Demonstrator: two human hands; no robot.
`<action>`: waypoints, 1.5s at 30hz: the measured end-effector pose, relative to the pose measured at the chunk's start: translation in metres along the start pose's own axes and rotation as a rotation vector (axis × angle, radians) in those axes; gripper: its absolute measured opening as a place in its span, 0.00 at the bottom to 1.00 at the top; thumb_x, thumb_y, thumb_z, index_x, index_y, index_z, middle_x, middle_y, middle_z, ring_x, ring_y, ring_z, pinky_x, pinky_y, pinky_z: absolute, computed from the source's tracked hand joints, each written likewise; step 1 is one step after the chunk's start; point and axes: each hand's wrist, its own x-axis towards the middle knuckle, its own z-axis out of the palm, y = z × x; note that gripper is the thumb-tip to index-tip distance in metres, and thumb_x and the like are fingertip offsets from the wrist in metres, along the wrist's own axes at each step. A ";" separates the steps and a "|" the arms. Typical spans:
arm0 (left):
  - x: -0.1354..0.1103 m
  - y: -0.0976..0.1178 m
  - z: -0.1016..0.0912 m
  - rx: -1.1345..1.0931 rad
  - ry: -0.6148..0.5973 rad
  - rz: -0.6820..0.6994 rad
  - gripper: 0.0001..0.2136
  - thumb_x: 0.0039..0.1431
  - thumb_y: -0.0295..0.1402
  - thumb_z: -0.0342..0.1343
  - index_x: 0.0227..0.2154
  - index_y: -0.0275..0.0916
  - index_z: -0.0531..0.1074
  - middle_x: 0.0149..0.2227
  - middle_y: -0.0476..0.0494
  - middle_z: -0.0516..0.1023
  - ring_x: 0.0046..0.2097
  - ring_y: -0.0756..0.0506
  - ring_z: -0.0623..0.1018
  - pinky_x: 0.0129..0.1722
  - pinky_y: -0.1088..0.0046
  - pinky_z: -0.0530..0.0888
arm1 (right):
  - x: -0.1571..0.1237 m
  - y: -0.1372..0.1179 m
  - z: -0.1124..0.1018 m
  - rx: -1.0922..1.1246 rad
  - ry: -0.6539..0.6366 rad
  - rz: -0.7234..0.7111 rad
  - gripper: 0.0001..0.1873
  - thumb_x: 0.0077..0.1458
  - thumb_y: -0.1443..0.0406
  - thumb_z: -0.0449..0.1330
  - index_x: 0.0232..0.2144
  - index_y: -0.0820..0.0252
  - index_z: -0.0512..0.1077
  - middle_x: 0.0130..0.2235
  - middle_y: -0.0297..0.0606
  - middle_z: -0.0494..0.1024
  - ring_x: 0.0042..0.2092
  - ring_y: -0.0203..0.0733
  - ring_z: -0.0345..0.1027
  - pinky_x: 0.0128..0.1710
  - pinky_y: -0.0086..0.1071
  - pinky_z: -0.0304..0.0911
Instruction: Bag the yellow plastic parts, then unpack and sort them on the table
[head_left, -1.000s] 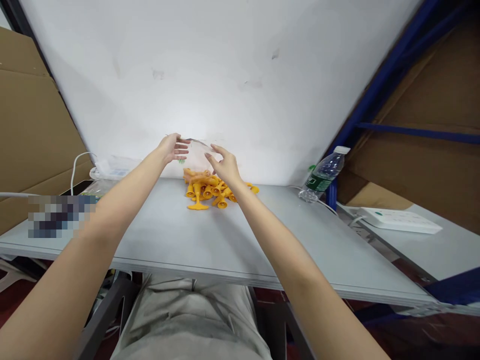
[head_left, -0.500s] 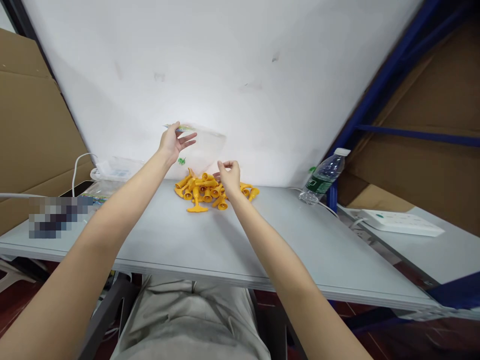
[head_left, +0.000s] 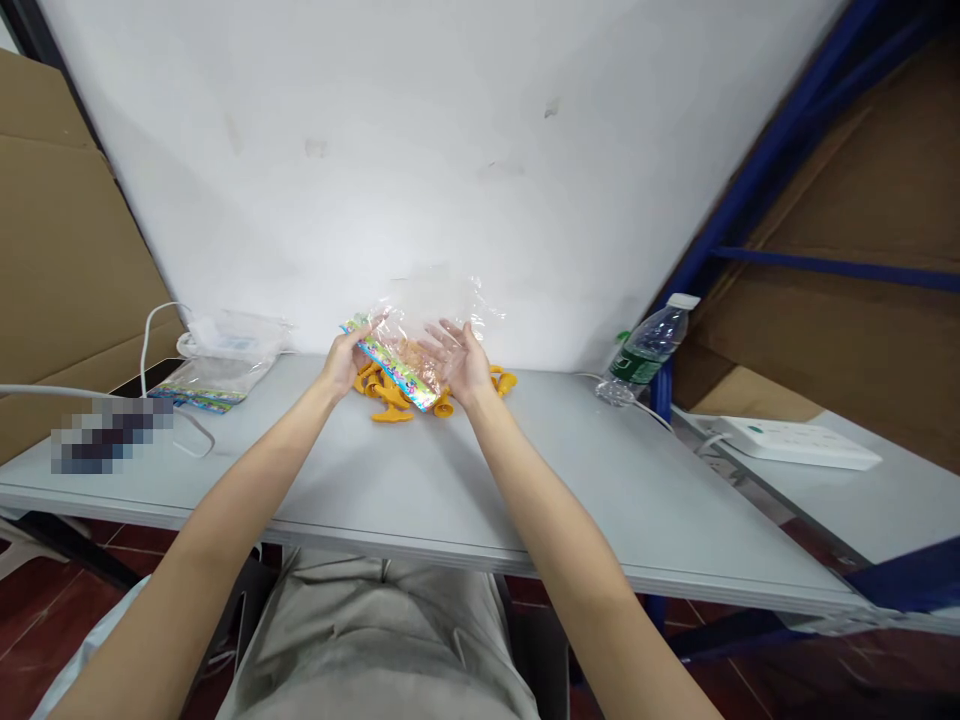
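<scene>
In the head view, the left hand [head_left: 342,364] is clamped on a clear bag [head_left: 429,298], gripping it at the upper left end of its colourful printed strip [head_left: 397,368], with the thumb laid along the film. The right hand [head_left: 471,374] is at the bag's right side, its fingers spread apart and seen through the clear film; whether its thumb pinches the edge, I cannot tell. The bag is held up between the two hands, tilted, its strip running down to the right and its crinkled clear part rising toward the white wall panel [head_left: 420,130]. Behind and below it, a heap of yellow plastic pieces [head_left: 391,415] lies on the grey tabletop [head_left: 420,490], partly hidden by bag and hands; some pieces show just beside the right wrist. To the left, more clear bags [head_left: 225,372] with printed strips lie flat near a white cable [head_left: 196,425]. Well apart to the right, a clear bottle [head_left: 639,358] with a green label and white cap leans at an angle, and farther right lies a white power strip [head_left: 802,442].
</scene>
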 end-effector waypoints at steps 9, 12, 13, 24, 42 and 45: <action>0.006 0.010 -0.034 0.236 0.019 -0.275 0.12 0.52 0.39 0.62 0.28 0.33 0.73 0.26 0.42 0.79 0.26 0.48 0.78 0.26 0.76 0.72 | -0.005 -0.008 -0.030 -0.216 -0.123 0.116 0.14 0.60 0.56 0.56 0.40 0.57 0.74 0.40 0.40 0.82 0.41 0.46 0.77 0.45 0.42 0.72; 0.004 0.007 -0.036 0.466 -0.034 -0.338 0.12 0.47 0.36 0.66 0.24 0.34 0.71 0.20 0.48 0.74 0.20 0.52 0.73 0.23 0.77 0.69 | -0.006 -0.006 -0.034 -0.290 -0.107 0.124 0.14 0.59 0.55 0.58 0.37 0.59 0.76 0.35 0.41 0.82 0.39 0.46 0.77 0.42 0.40 0.72; 0.003 0.005 -0.035 0.500 -0.040 -0.323 0.12 0.47 0.36 0.67 0.24 0.35 0.70 0.19 0.50 0.72 0.19 0.53 0.71 0.22 0.78 0.69 | -0.006 -0.004 -0.034 -0.290 -0.078 0.108 0.14 0.58 0.55 0.59 0.37 0.59 0.76 0.34 0.41 0.82 0.38 0.46 0.77 0.41 0.40 0.72; 0.001 -0.017 -0.023 0.705 0.128 0.003 0.16 0.58 0.44 0.56 0.23 0.40 0.62 0.13 0.60 0.55 0.15 0.55 0.55 0.16 0.79 0.51 | -0.005 0.007 -0.013 -0.341 0.145 -0.118 0.16 0.53 0.51 0.63 0.30 0.58 0.72 0.27 0.32 0.75 0.27 0.37 0.69 0.25 0.30 0.66; 0.014 -0.003 -0.024 0.502 0.259 -0.013 0.12 0.57 0.41 0.55 0.26 0.41 0.63 0.13 0.59 0.57 0.14 0.54 0.58 0.16 0.79 0.56 | -0.002 0.020 -0.010 -0.560 0.087 -0.256 0.24 0.48 0.41 0.61 0.23 0.53 0.66 0.15 0.23 0.50 0.18 0.33 0.47 0.19 0.29 0.47; 0.016 -0.005 -0.032 0.698 0.270 0.033 0.09 0.62 0.39 0.49 0.30 0.41 0.67 0.14 0.57 0.60 0.17 0.51 0.62 0.20 0.78 0.62 | -0.002 0.022 -0.014 -0.583 0.084 -0.243 0.24 0.48 0.42 0.61 0.27 0.55 0.72 0.13 0.23 0.51 0.18 0.34 0.52 0.20 0.29 0.50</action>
